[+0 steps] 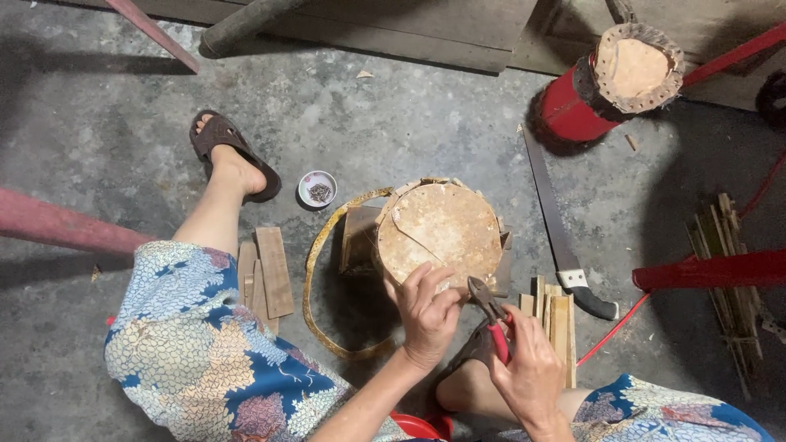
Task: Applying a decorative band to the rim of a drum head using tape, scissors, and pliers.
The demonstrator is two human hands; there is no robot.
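Observation:
A small drum [442, 225] with a pale hide skin stands on the concrete floor between my legs. My left hand [427, 309] presses on the near edge of the skin, fingers curled over the rim. In my right hand [530, 372] are red-handled pliers [490, 313], whose jaws point at the drum's near rim beside my left fingers. A loose yellowish hide strip [315, 270] curls on the floor to the left of the drum.
A small bowl of tacks [318, 189] sits by my sandalled left foot [232, 155]. A long knife [560, 237] lies right of the drum, wooden slats [553, 315] beside it and more slats [266, 274] at left. A red drum [610, 82] stands at the back right.

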